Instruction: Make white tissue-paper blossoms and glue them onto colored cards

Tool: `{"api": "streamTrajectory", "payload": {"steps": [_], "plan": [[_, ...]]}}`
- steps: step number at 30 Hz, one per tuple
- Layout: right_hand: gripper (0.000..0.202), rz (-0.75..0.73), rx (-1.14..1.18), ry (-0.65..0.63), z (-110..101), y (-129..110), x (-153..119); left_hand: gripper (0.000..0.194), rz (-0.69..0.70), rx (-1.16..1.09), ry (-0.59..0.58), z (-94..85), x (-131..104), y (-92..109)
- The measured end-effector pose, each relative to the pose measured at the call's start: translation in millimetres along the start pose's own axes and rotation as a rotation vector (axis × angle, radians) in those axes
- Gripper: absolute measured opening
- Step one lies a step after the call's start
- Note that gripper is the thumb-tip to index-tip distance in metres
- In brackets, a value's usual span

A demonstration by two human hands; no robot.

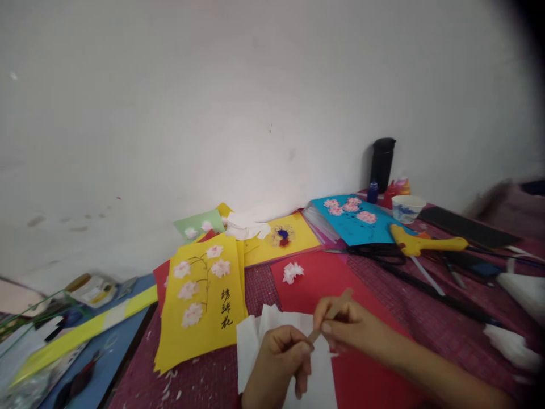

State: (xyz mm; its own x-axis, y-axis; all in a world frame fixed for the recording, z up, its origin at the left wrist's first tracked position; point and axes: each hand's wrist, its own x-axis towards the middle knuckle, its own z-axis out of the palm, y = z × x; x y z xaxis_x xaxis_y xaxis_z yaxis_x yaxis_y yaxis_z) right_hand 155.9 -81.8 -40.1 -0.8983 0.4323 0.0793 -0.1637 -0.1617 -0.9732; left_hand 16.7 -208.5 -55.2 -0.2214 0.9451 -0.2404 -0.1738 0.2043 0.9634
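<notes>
My left hand (279,363) pinches the lower end of a thin, flat beige strip (315,336), perhaps paper or wood. Higher up the same strip, my right hand (347,324) grips it between thumb and fingers, and its top end sticks out past them. Both hands are closed and close together. Beneath them lies creased white paper (251,341), which partly covers a red sheet (327,272). A crumpled white-and-pink paper flower (293,272) sits on the red sheet, beyond my hands.
Left stands a yellow sheet stack (200,335) with flowers and writing. A blue flower sheet (340,227), a yellow glue gun (426,244), a white bowl (406,210) and a black bottle (382,165) are at right. Cables cross the purple tablecloth (378,278). A wall rises behind.
</notes>
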Motion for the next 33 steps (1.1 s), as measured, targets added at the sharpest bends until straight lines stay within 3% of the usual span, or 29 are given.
{"api": "streamTrajectory", "payload": {"steps": [3,7,10,13,17,20,24,33], "plan": [[0.027,0.012,-0.025,-0.066,0,-2,-2,0.031,-0.034,-0.126,-0.078,-2.0,5,-7],[0.029,0.018,0.08,0.073,10,19,3,0.028,0.127,0.125,0.162,-2.3,7,-8],[0.034,0.078,0.21,0.15,16,33,9,0.023,0.41,0.47,0.279,-1.8,5,-6],[0.033,0.067,0.317,0.275,10,31,15,0.026,0.626,0.638,0.352,-3.1,3,-8],[0.031,-0.023,0.266,0.503,-16,17,30,0.032,0.593,0.727,0.46,-7.8,5,-12],[0.032,-0.09,0.025,0.596,-36,16,47,0.027,0.557,0.798,0.383,-12.1,8,-15],[0.029,-0.152,-0.135,0.574,-47,20,65,0.015,0.54,0.947,0.194,-16.8,13,-21],[0.019,-0.167,-0.36,0.438,-49,27,79,0.016,0.494,1.073,0.179,-17.3,17,-30]]}}
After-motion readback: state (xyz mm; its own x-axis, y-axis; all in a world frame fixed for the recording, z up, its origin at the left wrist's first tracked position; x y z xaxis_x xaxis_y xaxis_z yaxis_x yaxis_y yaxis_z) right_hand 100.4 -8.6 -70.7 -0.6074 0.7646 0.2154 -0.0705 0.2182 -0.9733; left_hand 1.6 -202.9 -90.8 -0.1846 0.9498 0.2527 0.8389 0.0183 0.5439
